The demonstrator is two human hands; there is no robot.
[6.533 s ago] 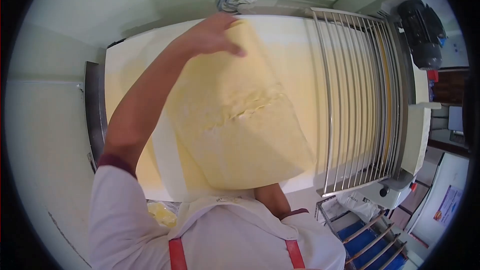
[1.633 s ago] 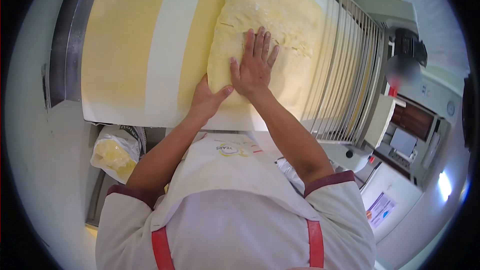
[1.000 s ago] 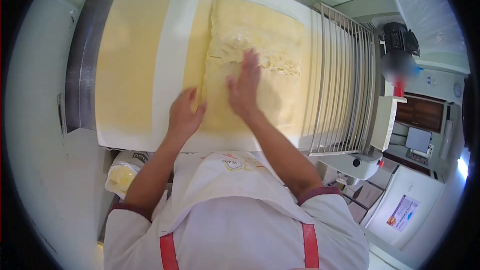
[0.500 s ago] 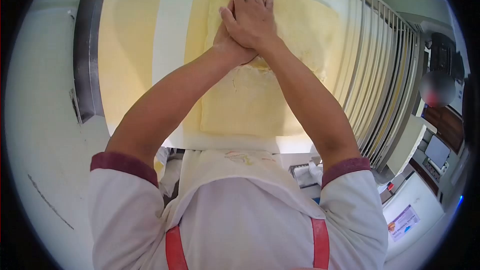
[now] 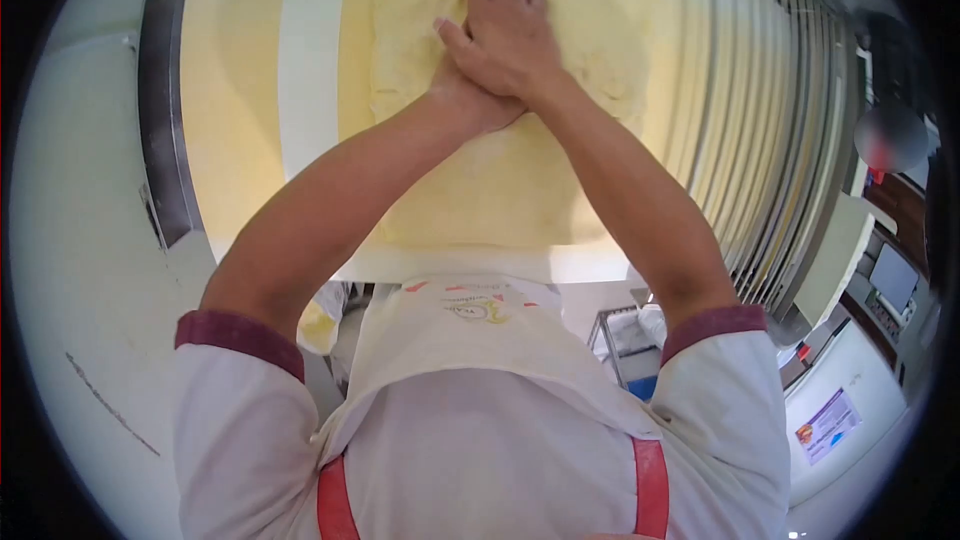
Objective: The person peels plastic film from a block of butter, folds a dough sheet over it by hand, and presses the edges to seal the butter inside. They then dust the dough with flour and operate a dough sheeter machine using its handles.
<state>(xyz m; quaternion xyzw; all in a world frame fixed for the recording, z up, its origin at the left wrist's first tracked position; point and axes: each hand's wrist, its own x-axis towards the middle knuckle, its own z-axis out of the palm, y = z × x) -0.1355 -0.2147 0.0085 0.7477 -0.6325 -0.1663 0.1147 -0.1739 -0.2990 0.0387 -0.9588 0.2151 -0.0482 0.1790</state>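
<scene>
A pale yellow sheet of dough lies on the white worktop in front of my body. My right hand rests on top of my left hand, palm down, with its fingers stretched forward. Beneath it, my left hand presses against the dough; only its back and wrist area show, and its fingers are hidden. Both arms reach forward, and the hands cross near the sheet's upper middle. Around them the dough surface looks slightly uneven.
A stack of long metal-edged trays or racks stands along the right side. A dark metal ledge is at the left. Farther right are a person with a blurred head and a white surface with a printed label.
My view has shifted slightly, so the worktop sits higher and farther left. My hands stay stacked on the dough, and the torn seam seen earlier below them no longer shows.
</scene>
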